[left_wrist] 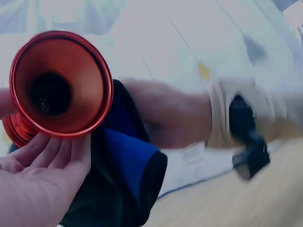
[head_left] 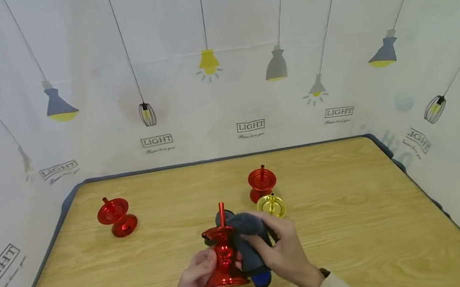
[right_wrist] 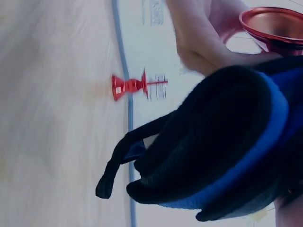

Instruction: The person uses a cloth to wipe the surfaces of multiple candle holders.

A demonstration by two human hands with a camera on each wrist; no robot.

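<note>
A shiny red candlestick [head_left: 226, 266] with a thin spike on top is held up over the table, slightly tilted. My left hand [head_left: 195, 279] grips it round the stem, and the left wrist view looks into the hollow underside of its flared base [left_wrist: 90, 85]. With my right hand [head_left: 286, 251] I pinch a folded dark cloth [head_left: 250, 252] against the candlestick's right side, near the upper dish. Bright blue shows on the cloth's other face [left_wrist: 130, 156] in the left wrist view. Part of the left fingers lies hidden behind the candlestick and cloth.
Another red candlestick [head_left: 124, 225] stands at the table's left. Behind my right hand are a third red one [head_left: 262, 193] and a gold one [head_left: 269, 205], close together. A printed curtain [head_left: 174, 31] surrounds the wooden tabletop [head_left: 362, 223] at its back and sides.
</note>
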